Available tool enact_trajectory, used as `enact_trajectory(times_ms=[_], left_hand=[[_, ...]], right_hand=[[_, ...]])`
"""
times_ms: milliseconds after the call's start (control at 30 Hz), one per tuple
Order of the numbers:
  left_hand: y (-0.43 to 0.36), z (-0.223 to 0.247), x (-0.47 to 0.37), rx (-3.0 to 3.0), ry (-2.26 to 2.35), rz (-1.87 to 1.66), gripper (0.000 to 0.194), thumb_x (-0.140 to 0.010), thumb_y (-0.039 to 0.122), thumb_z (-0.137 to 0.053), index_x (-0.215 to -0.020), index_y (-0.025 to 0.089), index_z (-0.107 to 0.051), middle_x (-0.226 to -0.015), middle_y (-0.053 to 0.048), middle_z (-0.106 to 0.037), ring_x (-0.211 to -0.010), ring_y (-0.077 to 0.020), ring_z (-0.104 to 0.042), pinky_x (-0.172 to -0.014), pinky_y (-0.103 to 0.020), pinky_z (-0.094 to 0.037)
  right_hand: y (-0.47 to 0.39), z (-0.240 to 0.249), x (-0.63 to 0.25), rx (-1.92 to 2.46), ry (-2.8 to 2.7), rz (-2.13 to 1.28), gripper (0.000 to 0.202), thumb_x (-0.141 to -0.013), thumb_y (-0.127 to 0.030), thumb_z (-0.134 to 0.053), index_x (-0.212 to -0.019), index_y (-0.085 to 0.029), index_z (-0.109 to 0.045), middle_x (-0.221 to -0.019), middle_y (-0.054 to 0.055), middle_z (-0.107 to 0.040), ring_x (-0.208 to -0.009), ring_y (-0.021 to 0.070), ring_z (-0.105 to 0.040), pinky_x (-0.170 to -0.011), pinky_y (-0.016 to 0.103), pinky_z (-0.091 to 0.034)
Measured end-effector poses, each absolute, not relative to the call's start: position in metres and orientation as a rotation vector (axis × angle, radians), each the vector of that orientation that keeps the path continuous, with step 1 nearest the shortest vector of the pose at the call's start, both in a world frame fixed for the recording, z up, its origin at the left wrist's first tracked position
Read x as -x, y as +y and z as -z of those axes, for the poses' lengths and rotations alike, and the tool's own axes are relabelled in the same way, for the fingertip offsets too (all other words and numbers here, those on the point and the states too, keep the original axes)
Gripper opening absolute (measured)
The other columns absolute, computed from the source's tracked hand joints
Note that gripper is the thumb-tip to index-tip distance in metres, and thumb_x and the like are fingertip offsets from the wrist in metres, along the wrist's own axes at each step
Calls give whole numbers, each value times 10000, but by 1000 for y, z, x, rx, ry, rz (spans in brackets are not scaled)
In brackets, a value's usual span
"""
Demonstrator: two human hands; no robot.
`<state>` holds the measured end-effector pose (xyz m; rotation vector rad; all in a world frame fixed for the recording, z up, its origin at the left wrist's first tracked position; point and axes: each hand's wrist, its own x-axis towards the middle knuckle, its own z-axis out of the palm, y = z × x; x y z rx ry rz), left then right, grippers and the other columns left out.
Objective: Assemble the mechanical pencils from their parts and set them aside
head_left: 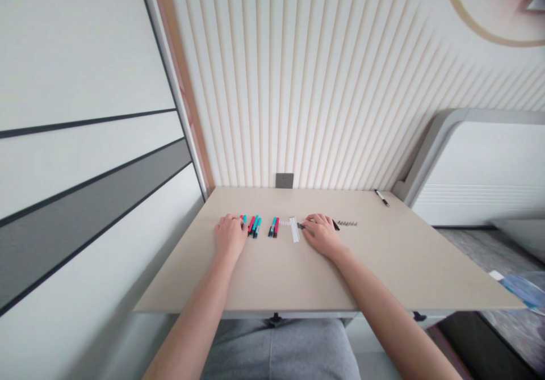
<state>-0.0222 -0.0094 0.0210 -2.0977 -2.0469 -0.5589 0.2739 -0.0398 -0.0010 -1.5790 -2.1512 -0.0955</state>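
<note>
My left hand (230, 233) rests on the table at the left end of a group of pink and teal markers (255, 225) with dark ends. Its fingers curl round the leftmost markers and partly hide them. A separate pair of markers (273, 227), one teal and one pink, lies further right. Beside my right hand (322, 234) are white strips (294, 229) lying side by side. That hand lies low with its fingers spread over dark pieces (301, 226), mostly covered by it. A black pointed piece (336, 225) sticks out past its far side.
Small dark pieces (348, 223) form a row right of my right hand, and small white pieces (285, 222) lie left of the strips. A black-and-white pen (382, 197) lies at the table's (281, 278) back right. A ribbed wall with a socket (284, 180) stands behind; a cabinet borders the left.
</note>
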Motion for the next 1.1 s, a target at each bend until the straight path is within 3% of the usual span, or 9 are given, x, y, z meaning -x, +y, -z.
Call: enact_trajectory(times_ms=[633, 1100], left_hand=[[-10, -21, 21, 2086, -2101, 463, 256, -865, 343, -527, -916, 199, -732, -1029, -117, -639, -1000, -282, -550, -811, -379, -443], [-12, -21, 17, 2084, -2109, 536, 238, -876, 240, -491, -880, 170, -718, -1023, -122, -656, -996, -272, -574, -804, -362, -434]], right_hand=[[-39, 1, -276, 1610, -2125, 80, 238, -901, -307, -525, -1078, -276, -680, -1135, 75, -612, -1085, 243, -504, -948, 408, -318], [-22, 0, -235, 1507, -2108, 106, 245, -922, -298, -499, -1093, -269, -673, -1142, 75, -609, -1084, 246, -502, -942, 401, -324]])
